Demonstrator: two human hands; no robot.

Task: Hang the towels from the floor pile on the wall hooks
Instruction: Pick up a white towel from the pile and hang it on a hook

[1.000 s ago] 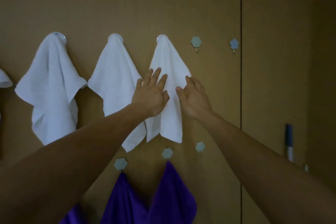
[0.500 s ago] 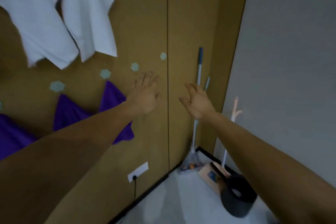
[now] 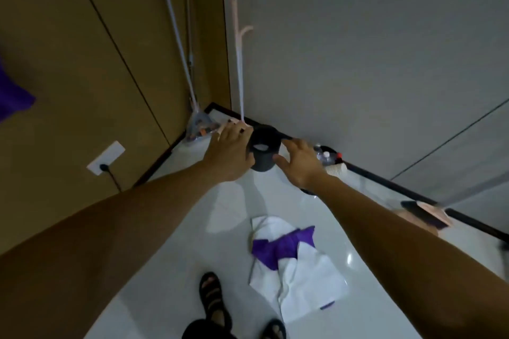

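Note:
A pile of white and purple towels (image 3: 296,264) lies on the glossy white floor just ahead of my sandalled feet. My left hand (image 3: 230,150) and my right hand (image 3: 298,162) are both stretched out in the air above the floor, fingers spread, holding nothing. They hover well beyond the pile, towards the room's corner. At the far left edge a corner of a purple hung towel (image 3: 12,102) shows against the brown wall panel. The wall hooks are out of view.
A dark round bin (image 3: 263,151) stands on the floor between my hands. Mop and broom handles (image 3: 179,44) lean in the corner. A wall socket (image 3: 106,157) with a plugged cable sits low on the brown wall. Bottles (image 3: 326,157) and a dustpan (image 3: 425,215) lie along the grey wall.
My view has swung from the hung white towels down and right to the floor. Both hands left the white towel on the hook and now hang empty over the floor.

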